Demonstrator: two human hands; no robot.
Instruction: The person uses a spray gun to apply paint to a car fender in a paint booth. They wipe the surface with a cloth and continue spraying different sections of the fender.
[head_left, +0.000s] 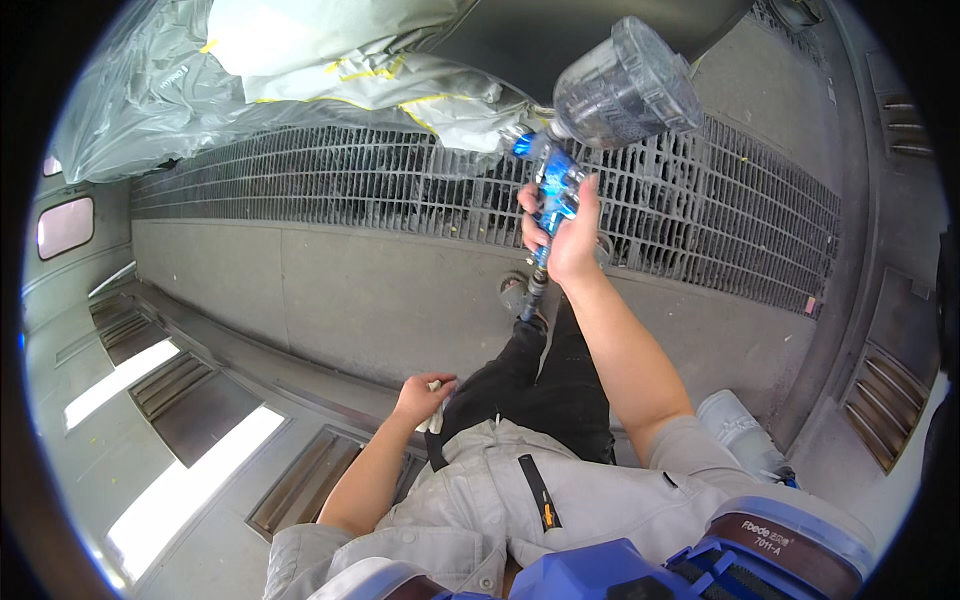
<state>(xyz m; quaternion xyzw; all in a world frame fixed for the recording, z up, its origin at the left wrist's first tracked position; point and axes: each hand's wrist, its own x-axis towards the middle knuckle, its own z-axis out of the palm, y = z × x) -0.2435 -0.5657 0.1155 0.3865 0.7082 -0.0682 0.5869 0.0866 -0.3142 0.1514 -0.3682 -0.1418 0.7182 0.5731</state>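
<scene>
At the lower edge, closest in, sits the blue and grey respirator mask (700, 560) worn by the person, with the grey work jacket (520, 500) below it and black trousers (560, 390) running down toward a shoe (513, 293) on the floor (330, 290).

The left hand (424, 398) rests at the waist, by the left hip. Its fingers are curled closed around a small crumpled white cloth (434, 418), which touches the jacket's edge.

Farther out, the right forearm reaches forward and up. The right hand (566, 232) is wrapped tightly around the grip of a blue spray gun (548, 185), fingers folded on the handle. The gun is held up in the air over the seam where the concrete floor meets the metal floor grating (330, 180), tilted so that its clear plastic cup (625, 85), darkened inside, points up and to the right. A short fitting hangs from the handle's base, just below the hand.

Beyond the gun, at the far edge of the grating, stands a car body covered in pale masking sheet (300, 60) held with strips of yellow tape (370, 72). Bright panels (190, 480) show along the booth wall at the left.
</scene>
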